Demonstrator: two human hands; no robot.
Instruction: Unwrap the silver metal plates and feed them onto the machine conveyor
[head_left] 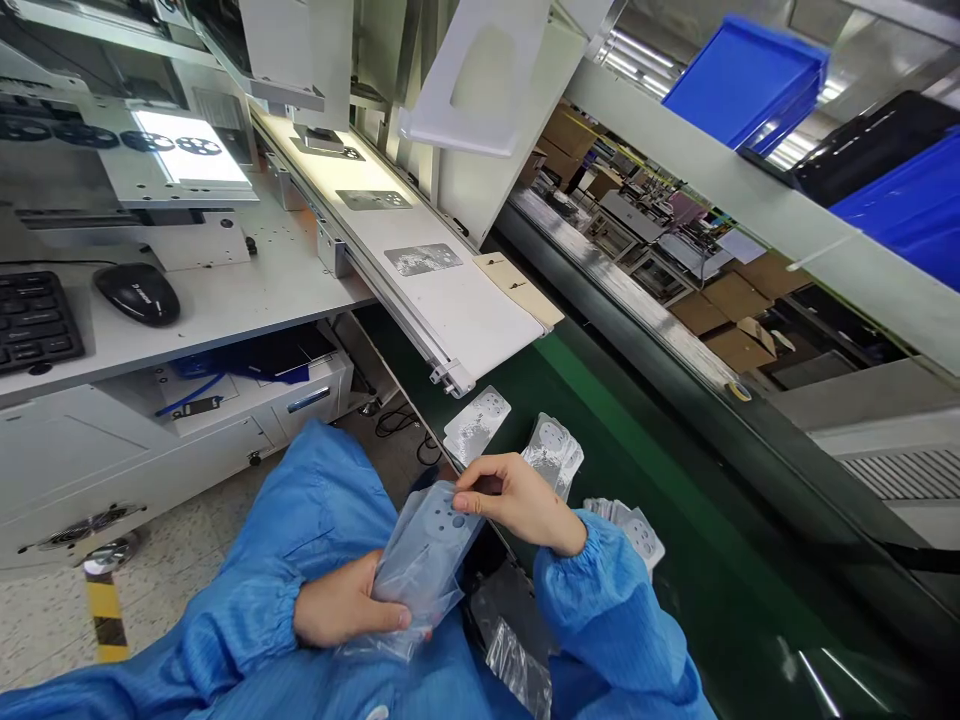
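Note:
My left hand [345, 602] is closed round the lower part of a clear plastic bag [409, 590], its thumb lying across the front. A thin pale panel with several round holes at one end, like a phone back cover [444, 522], shows at the bag's upper end. My right hand [517, 498] pinches that holed end between thumb and fingers. How far the cover sits inside the bag I cannot tell. Beyond my right hand, similar covers lie on the green belt: a single cover [478, 424], a pile of covers [555, 450] and another pile [631, 530].
A narrow white conveyor [480, 325] carries flat covers out of a lit machine. Crumpled clear plastic bags [517, 665] lie by my lap. To the left are a mouse [137, 294] and keyboard [34, 318] on a white bench. A blue bin [742, 85] sits on the upper rail.

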